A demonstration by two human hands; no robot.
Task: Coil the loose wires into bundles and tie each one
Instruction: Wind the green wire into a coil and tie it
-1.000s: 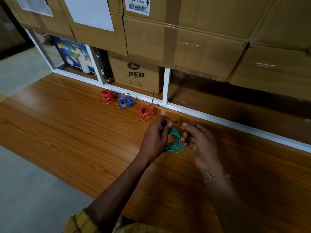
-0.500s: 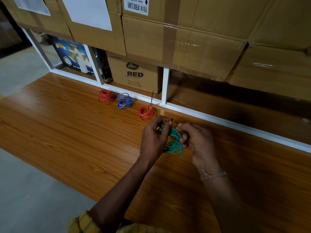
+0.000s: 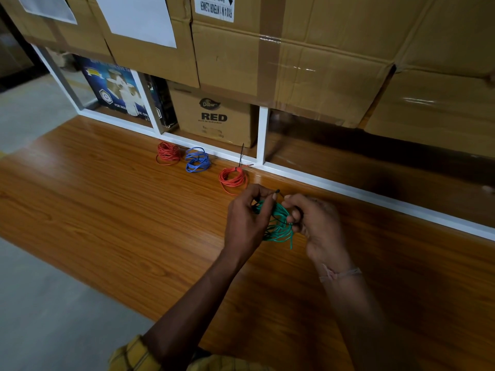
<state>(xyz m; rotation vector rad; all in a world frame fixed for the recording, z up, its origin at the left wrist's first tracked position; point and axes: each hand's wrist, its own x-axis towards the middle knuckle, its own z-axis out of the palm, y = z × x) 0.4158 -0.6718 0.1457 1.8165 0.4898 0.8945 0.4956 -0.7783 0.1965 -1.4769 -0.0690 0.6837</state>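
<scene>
- We see a green coil (image 3: 277, 222) of thin wire, loosely looped, held just above the wooden surface (image 3: 107, 210) between both hands; one loose end hangs down toward the surface.
- A thin black tie (image 3: 277, 191) runs across the green coil, its small head showing at the top between the fingertips.
- Our left hand (image 3: 246, 218) curls round the coil's left side, thumb and forefinger pinching the tie near its head.
- Our right hand (image 3: 316, 223) has its fingers curled in on the coil's right side; we cannot tell just which strand they pinch.
- Farther back on the surface lie three coils in a row near the white shelf frame (image 3: 262, 135): a red coil (image 3: 168, 153), a blue coil (image 3: 197, 159) just beside it, and a second red coil (image 3: 233, 178) nearer the hands, with a black tie standing up from it.
- In the shelf bay behind them sits a small carton (image 3: 214, 116) printed "RED"; the bay to its left holds a blue printed box (image 3: 115, 89).
- Large taped cartons (image 3: 294, 49) are stacked above the bays.
</scene>
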